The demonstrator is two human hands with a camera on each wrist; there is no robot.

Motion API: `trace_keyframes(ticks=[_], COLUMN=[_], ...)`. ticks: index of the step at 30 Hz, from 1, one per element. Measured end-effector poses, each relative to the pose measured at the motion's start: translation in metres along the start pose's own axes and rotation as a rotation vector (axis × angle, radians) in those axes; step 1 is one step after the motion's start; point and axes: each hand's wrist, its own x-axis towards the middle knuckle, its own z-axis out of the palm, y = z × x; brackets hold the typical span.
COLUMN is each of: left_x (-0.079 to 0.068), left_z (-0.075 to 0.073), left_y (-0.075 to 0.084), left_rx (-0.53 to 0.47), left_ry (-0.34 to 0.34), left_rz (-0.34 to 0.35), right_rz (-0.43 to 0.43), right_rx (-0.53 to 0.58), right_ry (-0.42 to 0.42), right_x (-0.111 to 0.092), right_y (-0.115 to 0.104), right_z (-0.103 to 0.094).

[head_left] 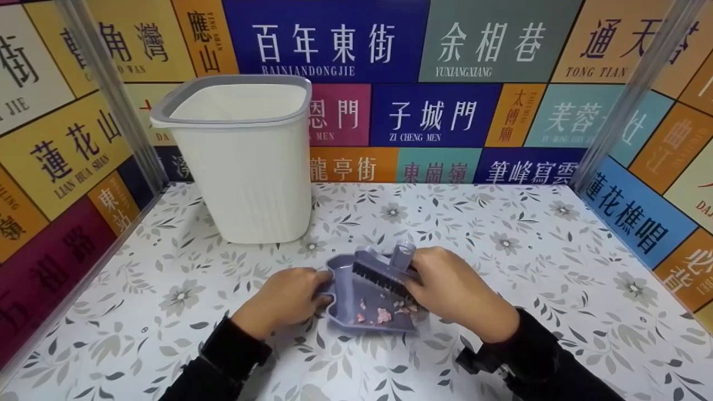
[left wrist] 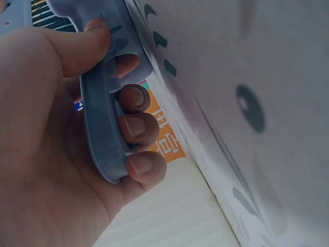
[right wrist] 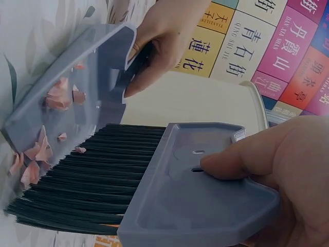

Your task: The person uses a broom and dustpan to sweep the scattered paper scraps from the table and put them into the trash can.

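Observation:
My left hand (head_left: 289,298) grips the handle of a grey-purple dustpan (head_left: 345,301); in the left wrist view its fingers curl round the handle (left wrist: 100,123). The pan lies on or close to the tabletop. My right hand (head_left: 454,287) holds a small hand brush (right wrist: 190,185) with dark bristles (right wrist: 97,180), thumb pressed on its flat grey head. Those bristles hang over the pan's right part. Pink torn scraps (head_left: 384,316) lie in the pan, and more scraps (right wrist: 31,172) sit at its open lip beside the bristle tips.
A tall white bin (head_left: 256,184) with a grey rim stands upright behind the left hand. The table (head_left: 184,340) wears a white floral covering. Panels with coloured sign tiles (head_left: 328,39) close off the back and both sides.

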Motion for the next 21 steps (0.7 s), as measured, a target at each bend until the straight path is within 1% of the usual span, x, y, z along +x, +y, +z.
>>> trace_keyframes(ticks=[7,9,13,17,21], left_x=[0.000,0.000,0.001,0.001,0.001], left_z=[-0.001,-0.002,-0.001,-0.001,0.001], left_y=[0.001,0.001,0.001,0.000,0.000], left_rx=[-0.002,0.001,0.005,0.006,0.008], left_ry=[-0.010,-0.011,-0.009,-0.002,0.010], left_rz=[-0.009,-0.011,-0.012,-0.005,0.010], right_rz=[0.025,0.039,0.108,0.158,0.179], right_rx=[0.007,0.005,0.002,-0.019,-0.043], right_ry=[0.035,0.031,-0.007,-0.026,-0.030], right_x=[0.001,0.001,0.001,0.001,0.001], right_y=[0.006,0.008,0.015,0.020,0.023], right_z=[-0.015,-0.021,-0.031,-0.032,-0.025])
